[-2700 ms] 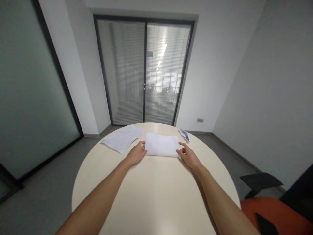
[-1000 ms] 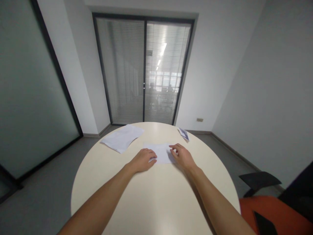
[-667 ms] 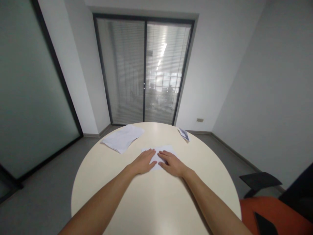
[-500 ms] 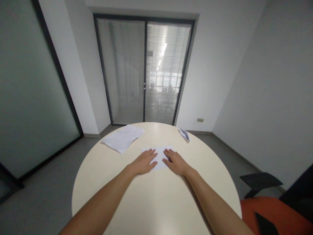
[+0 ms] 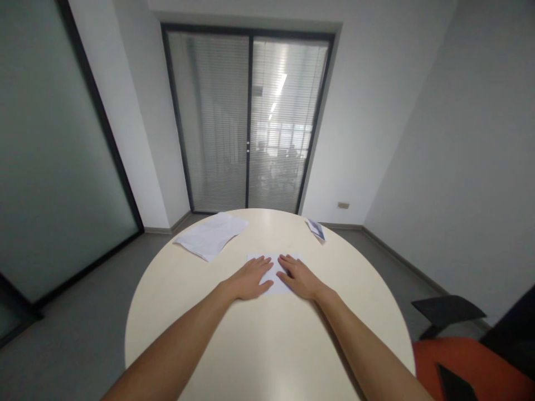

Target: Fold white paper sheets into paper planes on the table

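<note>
L hand [image 5: 251, 277] & R hand [image 5: 298, 277] lie flat, palms down, side by side on a small folded paper [image 5: 274, 266], mid-table, a bit toward the far side. Fingers of both are stretched out & pressing on it, gripping nothing. Paper shows white btwn the hands & at their near edge. Round table [image 5: 259, 345] is cream. Far left: loose sheets [image 5: 211, 236]. Far right, by the rim: small paper scrap [image 5: 316, 229]. Near right, off the table: orange chair [image 5: 463, 367].
</note>
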Demonstrator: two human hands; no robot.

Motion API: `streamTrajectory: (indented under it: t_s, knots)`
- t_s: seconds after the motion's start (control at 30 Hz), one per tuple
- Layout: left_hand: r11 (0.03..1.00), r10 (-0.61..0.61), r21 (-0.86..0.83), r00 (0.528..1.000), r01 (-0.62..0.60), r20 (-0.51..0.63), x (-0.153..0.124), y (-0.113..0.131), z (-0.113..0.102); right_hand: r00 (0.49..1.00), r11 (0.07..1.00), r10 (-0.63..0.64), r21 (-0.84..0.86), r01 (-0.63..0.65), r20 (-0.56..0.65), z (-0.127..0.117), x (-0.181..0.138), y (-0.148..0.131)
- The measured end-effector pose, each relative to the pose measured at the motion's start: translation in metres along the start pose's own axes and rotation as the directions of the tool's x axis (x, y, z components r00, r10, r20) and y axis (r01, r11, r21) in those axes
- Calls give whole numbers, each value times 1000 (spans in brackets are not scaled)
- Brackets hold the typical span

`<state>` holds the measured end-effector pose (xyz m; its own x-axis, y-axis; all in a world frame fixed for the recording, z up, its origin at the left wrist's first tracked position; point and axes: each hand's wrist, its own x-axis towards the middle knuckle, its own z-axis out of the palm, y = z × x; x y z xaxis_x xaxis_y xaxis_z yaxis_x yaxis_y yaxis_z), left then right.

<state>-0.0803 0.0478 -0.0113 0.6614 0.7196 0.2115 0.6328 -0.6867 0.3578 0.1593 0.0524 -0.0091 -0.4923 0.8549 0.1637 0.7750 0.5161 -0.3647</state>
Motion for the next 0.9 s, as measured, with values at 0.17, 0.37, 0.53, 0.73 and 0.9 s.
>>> streamTrajectory:
  t_s: [0.17,0.37,0.53,0.73,0.9]
  knots:
    - [1000,2,0,1000,-2,10,0,-6,4,982,980,181,-70,-185,-56,-6,-3,12]
    - [1000,-6,25,999,5,40,0,-5,2,986,982,136,-118,-147,-101,-11,-3,7]
    - [999,-2,42,999,0,49,0,-2,0,998,998,-55,-11,55,15,-9,-2,-1]
    - [999,-5,40,999,3,53,0,-1,-1,996,996,81,-26,-80,27,-6,-2,9]
    - [998,-15,54,997,11,72,0,1,-3,978,973,206,-100,-208,-27,-12,-5,11]
